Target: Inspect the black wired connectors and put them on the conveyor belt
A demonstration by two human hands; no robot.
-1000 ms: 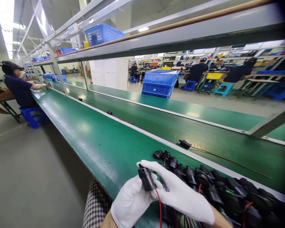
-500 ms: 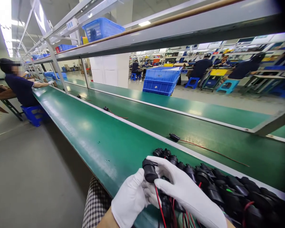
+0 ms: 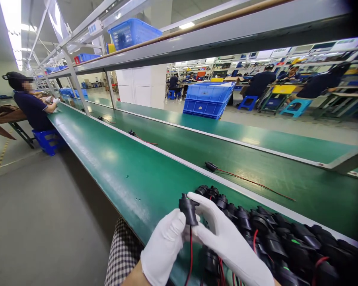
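Between my two white-gloved hands is a small black pump (image 3: 188,210), a cylinder with short spouts and a red wire hanging from its lower end. The thumb of my left hand (image 3: 164,242) presses against its left side, with the other fingers hidden behind. My right hand (image 3: 223,234) curves round it from the right, index finger near the top and thumb by the bottom. Beside and beneath my right hand lies a pile of similar black pumps (image 3: 271,240) with red wires. Part of that pile is hidden by the right hand and forearm.
On the green middle lane, past a white rail (image 3: 173,161), a wired pump (image 3: 211,166) lies alone, with others farther left. A shelf (image 3: 197,49) carrying a blue basket (image 3: 134,35) runs overhead. Blue crates (image 3: 207,100) stand behind. At the far left sits a co-worker (image 3: 31,103).
The held pump has turned in my fingers, so its side and spouts now show and its wire hangs straight down. On the middle lane, the loose pumps have shifted slightly left relative to the rail.
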